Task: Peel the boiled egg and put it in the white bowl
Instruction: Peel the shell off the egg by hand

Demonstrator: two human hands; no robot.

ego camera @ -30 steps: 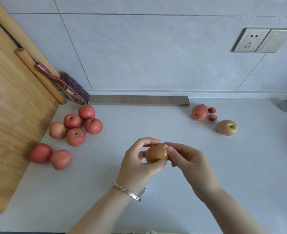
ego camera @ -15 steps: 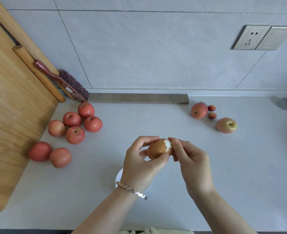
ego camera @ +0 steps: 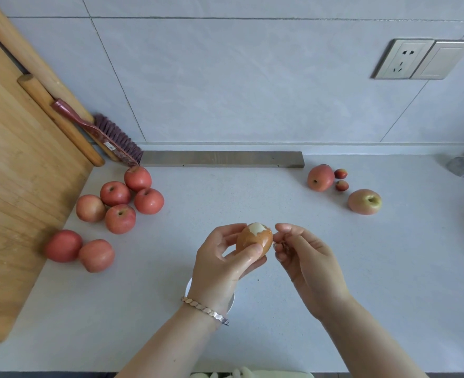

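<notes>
1. The egg (ego camera: 254,239) sits in the left hand (ego camera: 220,264), held up over the counter (ego camera: 280,203), thumb across its lower front and fingers curled round the back. It is brown-shelled, with a small patch of bare white showing at the top.
2. The right hand (ego camera: 306,256) is just beside the egg, apart from it, fingertips pinched on what looks like a small brown flake of shell (ego camera: 283,243); it is too small to be sure.
3. The bowl (ego camera: 190,286) shows only as a white rim under the left wrist, close below the egg.
4. I'd judge the egg light, and slick too: the fingers look wet. The shell is brittle and the white under it soft, so a hard squeeze could dent or split it.
5. The best place to take hold seems the jagged edge round the bare patch, lifting there while the left hand cradles the unpeeled lower half.
6. Most of the shell is left on.
</notes>
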